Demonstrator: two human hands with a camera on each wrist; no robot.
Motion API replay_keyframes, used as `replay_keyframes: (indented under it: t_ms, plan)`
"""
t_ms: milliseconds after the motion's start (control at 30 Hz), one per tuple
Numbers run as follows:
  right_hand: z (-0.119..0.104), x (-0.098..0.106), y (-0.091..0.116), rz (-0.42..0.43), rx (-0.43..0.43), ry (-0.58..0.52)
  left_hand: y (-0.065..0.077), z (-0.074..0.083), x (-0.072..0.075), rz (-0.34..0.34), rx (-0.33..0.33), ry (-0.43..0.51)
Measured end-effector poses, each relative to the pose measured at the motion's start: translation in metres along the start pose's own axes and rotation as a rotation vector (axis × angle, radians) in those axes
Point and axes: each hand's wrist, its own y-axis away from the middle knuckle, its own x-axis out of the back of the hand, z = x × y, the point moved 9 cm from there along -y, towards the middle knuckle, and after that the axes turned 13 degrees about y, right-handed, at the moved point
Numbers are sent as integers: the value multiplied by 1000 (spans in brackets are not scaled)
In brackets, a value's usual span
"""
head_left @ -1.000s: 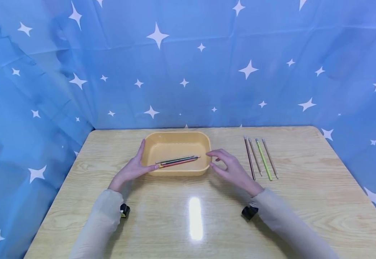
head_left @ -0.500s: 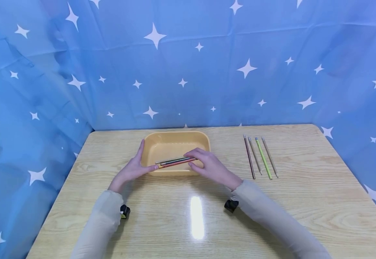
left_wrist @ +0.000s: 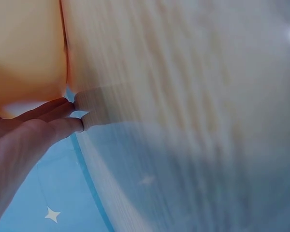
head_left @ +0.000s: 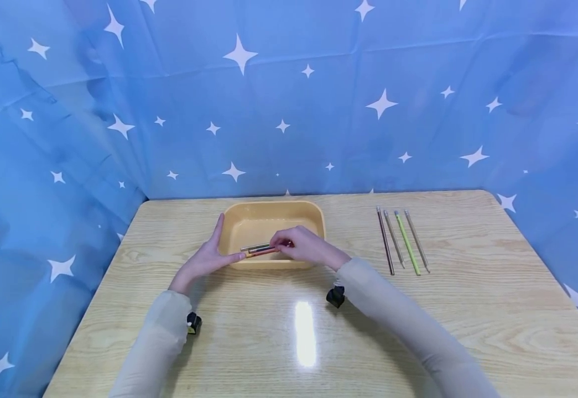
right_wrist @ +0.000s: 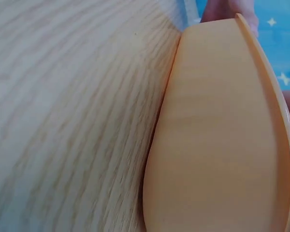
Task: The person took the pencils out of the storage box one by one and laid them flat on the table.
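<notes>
A shallow peach-coloured plastic tray point(head_left: 269, 207) stands on the wooden table. My left hand point(head_left: 208, 260) holds its left end, fingers along the outside wall and thumb over the near-left rim. That wall and the straight fingers point(left_wrist: 53, 113) fill the left side of the left wrist view. Several pencils point(head_left: 260, 252), one of them red and yellow, lie slanted inside the tray. Over their right part my right hand point(head_left: 301, 244) reaches in, thumb and index finger pinching at them; how many it grips I cannot tell. In the right wrist view the tray's outer side point(right_wrist: 217, 125) hides most of this hand.
To the right of the tray lie several pencils in a spaced row: a dark one point(head_left: 385, 240), a bright green one point(head_left: 407, 242) and tan ones. A blue star-patterned curtain point(head_left: 318, 110) hangs behind the table's far edge and at its left side.
My right hand has moved left from the tray's right rim, over the pencils inside, and its fingers have closed at them. The left hand and the tray keep their places.
</notes>
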Motion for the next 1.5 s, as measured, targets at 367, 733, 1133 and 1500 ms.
replay_keyframes:
  t_ms: [367, 733, 1133, 1500]
  plan:
    - [12, -18, -4, -167, -65, -49, 0, 3, -1, 3, 3, 8]
    - [15, -26, -4, -269, -104, -143, -2, 0, 0, 0, 10, 6]
    - [17, -38, -2, -402, -88, -329, 0, -5, -1, 3, 19, -3]
    - [20, -33, -5, -368, -80, -403, -2, -3, 0, 1, 11, 16]
